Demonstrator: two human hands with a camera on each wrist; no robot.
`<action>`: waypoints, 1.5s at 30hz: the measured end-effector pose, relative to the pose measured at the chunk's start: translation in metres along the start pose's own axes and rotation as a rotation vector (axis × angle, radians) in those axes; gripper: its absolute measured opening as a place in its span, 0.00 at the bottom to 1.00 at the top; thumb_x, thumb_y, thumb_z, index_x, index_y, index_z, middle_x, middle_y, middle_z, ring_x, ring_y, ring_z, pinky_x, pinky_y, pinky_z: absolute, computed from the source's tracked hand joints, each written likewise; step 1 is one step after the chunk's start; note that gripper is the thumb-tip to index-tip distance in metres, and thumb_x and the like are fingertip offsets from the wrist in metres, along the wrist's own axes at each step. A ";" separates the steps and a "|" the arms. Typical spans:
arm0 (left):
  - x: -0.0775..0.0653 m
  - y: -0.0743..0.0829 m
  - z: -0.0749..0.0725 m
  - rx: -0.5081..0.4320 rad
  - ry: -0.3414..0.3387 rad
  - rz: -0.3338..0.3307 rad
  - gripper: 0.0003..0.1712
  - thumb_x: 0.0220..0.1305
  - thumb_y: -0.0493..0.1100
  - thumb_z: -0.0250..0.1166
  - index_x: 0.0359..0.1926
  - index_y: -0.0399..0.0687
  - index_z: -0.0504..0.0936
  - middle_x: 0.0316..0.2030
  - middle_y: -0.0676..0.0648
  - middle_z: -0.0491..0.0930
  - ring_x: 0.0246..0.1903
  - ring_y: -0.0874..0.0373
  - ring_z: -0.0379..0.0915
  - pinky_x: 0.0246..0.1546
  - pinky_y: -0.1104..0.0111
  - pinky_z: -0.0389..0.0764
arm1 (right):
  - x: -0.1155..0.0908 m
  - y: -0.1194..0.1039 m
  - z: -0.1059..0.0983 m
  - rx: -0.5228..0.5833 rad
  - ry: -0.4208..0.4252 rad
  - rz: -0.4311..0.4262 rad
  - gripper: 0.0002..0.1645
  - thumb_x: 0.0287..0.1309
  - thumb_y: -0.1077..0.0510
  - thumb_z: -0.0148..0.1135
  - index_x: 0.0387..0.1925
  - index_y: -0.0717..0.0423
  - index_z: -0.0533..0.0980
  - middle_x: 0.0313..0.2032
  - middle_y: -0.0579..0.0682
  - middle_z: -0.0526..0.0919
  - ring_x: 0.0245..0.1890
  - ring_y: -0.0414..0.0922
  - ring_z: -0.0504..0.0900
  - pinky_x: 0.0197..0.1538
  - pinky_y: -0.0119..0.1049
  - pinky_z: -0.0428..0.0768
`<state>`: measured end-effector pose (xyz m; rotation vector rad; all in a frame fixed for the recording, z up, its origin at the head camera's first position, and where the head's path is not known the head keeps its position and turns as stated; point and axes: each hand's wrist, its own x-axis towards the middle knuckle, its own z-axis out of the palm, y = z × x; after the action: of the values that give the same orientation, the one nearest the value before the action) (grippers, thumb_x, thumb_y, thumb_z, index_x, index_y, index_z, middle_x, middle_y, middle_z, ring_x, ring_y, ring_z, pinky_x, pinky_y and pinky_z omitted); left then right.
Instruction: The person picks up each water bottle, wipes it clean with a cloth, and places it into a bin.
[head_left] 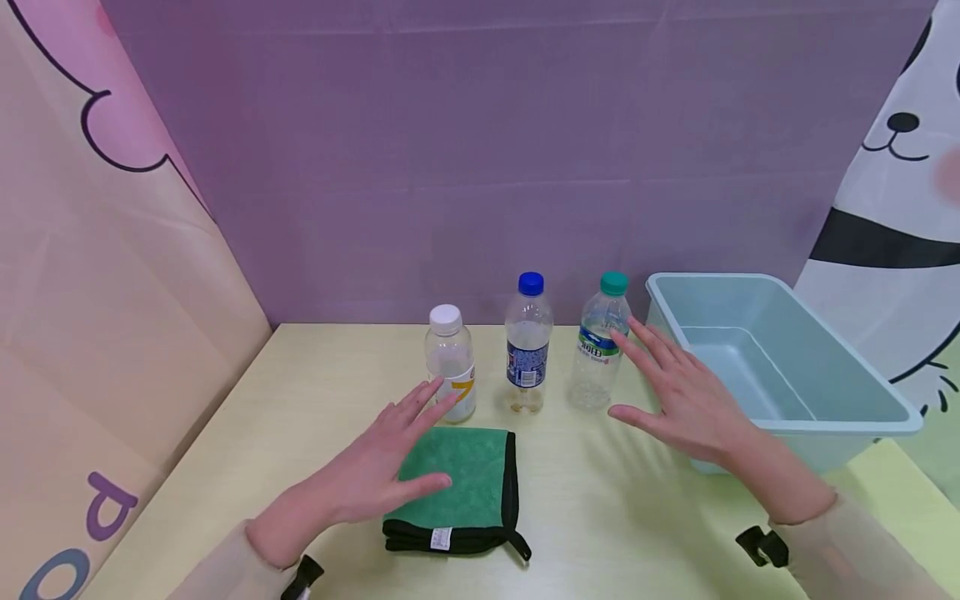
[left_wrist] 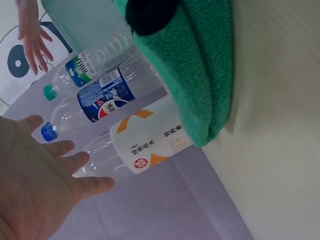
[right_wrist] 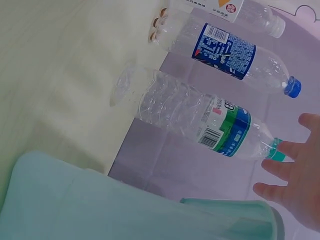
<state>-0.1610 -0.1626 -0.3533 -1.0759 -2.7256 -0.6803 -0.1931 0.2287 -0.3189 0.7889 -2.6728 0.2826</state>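
Note:
Three clear plastic bottles stand upright in a row: a white-capped one (head_left: 451, 367) with a white and orange label, a blue-capped one (head_left: 527, 354) with a blue label, and a green-capped one (head_left: 597, 350). In front of the white-capped bottle lies a folded green cloth (head_left: 468, 475) with black edging. My left hand (head_left: 382, 462) hovers over the cloth's left side, fingers spread and holding nothing. Near the green-capped bottle, my right hand (head_left: 686, 396) is held with straight fingers; from the right wrist view (right_wrist: 300, 175) I cannot tell whether they touch it.
A light blue plastic basin (head_left: 832, 427) stands at the right of the pale table (head_left: 247, 467). Behind the table hangs a purple cloth backdrop (head_left: 480, 167). Printed cloth panels (head_left: 90, 292) border the sides.

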 end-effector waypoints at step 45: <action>0.025 -0.038 0.051 -0.212 -0.338 0.011 0.40 0.53 0.62 0.71 0.66 0.60 0.71 0.67 0.48 0.64 0.66 0.47 0.58 0.62 0.49 0.63 | 0.015 0.003 0.003 0.278 0.020 0.225 0.52 0.65 0.39 0.54 0.77 0.48 0.38 0.75 0.57 0.44 0.72 0.61 0.47 0.60 0.69 0.57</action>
<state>-0.2029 -0.1483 -0.4050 -1.3639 -2.9758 -0.8748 -0.2077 0.2232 -0.3165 0.5538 -2.7394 0.7268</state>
